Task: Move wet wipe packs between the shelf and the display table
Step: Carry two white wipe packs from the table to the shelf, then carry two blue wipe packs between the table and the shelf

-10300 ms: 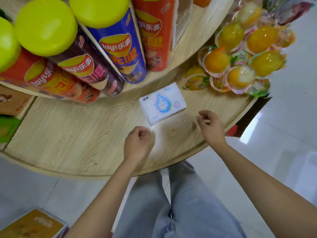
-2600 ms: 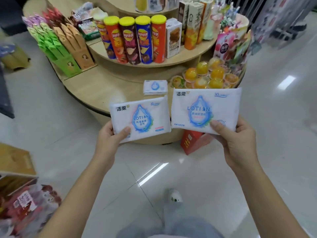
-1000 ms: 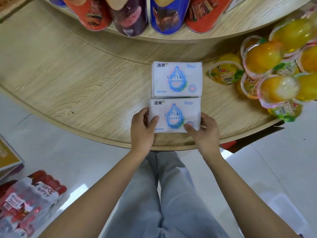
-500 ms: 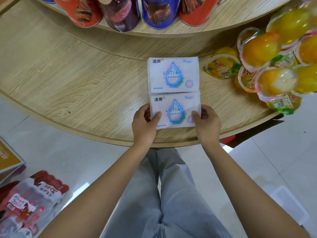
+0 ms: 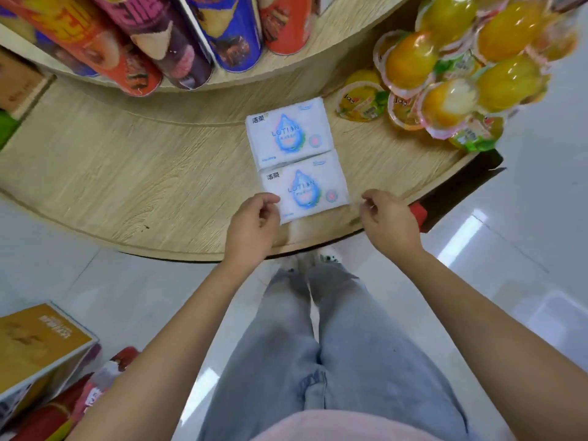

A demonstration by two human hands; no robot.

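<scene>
Wood-grain curved counter (image 5: 111,173), with tall chip tubes (image 5: 178,43) on the tier up at the left. Coming across, the left hand (image 5: 253,226) sits at the near-left corner of the nearer white plastic wet wipe pack with a blue drop print (image 5: 305,189). Its fingers (image 5: 270,198) are curled and the thumb overlaps the pack's edge, but honestly I can't tell if it's pinching the wrapper or just brushing it.

That pack lies flat right off those fingers, to their right and a bit further out. Its long axis runs left-right with a slight tilt. Butted against its far edge is a second identical white wet wipe pack (image 5: 288,132), further out from the fingers, same orientation.

Then the right hand (image 5: 386,222), loosely curled and holding nothing, sits just beside the nearer pack's right end with bare wood between them. Past it there's a pile of orange jelly cups (image 5: 445,74).

My guess is both packs are placed, and the left hand is the closer one for any last nudge.
</scene>
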